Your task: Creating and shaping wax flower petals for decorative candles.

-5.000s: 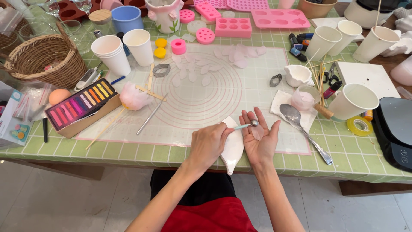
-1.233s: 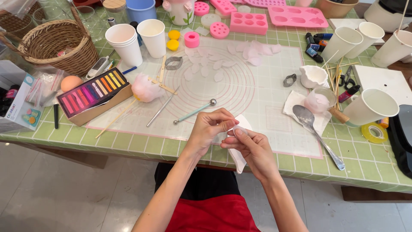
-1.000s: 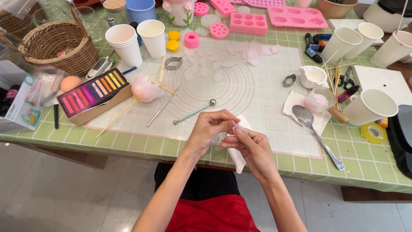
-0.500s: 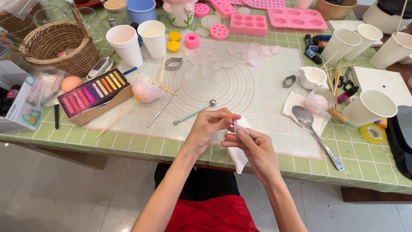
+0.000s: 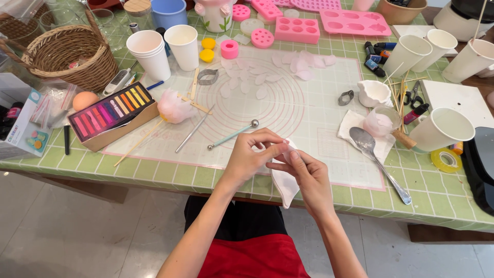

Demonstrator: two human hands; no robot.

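My left hand (image 5: 247,159) and right hand (image 5: 303,172) pinch a small pale petal (image 5: 286,153) between fingertips, just above the mat's (image 5: 309,110) near edge. Many finished petals (image 5: 267,82) lie there; the ball tool (image 5: 231,135) rests aside.

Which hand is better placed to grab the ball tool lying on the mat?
Left, probably. The left hand sits just below the ball tool, whose ball end lies right above its knuckles. The right hand is farther off, its fingers on the small pale petal both hands pinch.
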